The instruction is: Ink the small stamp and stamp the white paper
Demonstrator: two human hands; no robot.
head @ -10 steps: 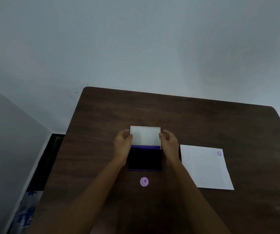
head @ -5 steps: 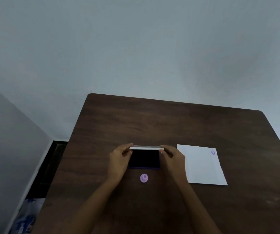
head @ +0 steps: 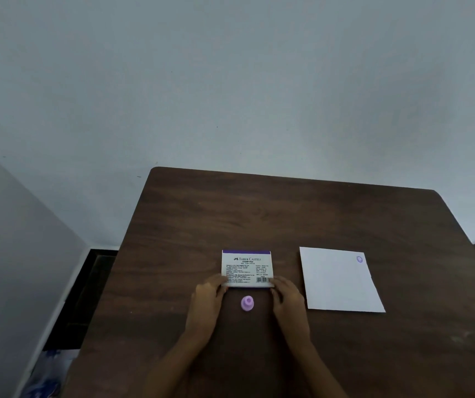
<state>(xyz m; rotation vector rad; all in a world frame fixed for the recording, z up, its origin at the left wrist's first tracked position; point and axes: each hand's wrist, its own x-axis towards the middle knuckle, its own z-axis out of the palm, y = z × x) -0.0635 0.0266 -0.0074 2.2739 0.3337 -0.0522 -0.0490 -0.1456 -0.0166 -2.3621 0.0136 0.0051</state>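
Observation:
The stamp pad [head: 247,268] lies closed on the brown table [head: 288,214], its white printed lid facing up. My left hand [head: 207,300] touches its near left corner and my right hand [head: 286,297] touches its near right corner, fingers on the lid's front edge. The small purple stamp [head: 247,303] stands on the table between my hands, just in front of the pad, untouched. The white paper [head: 339,280] lies to the right and bears one purple stamp mark [head: 359,259] in its far right corner.
The table's far edge meets a pale wall. Off the left edge, the floor holds a dark frame [head: 87,282] and a blue and white bag [head: 47,374].
The pad's lid, raised a second ago, has come down over the dark ink surface and now lies flat. Both hands slid to the pad's near corners. The camera view shifted.

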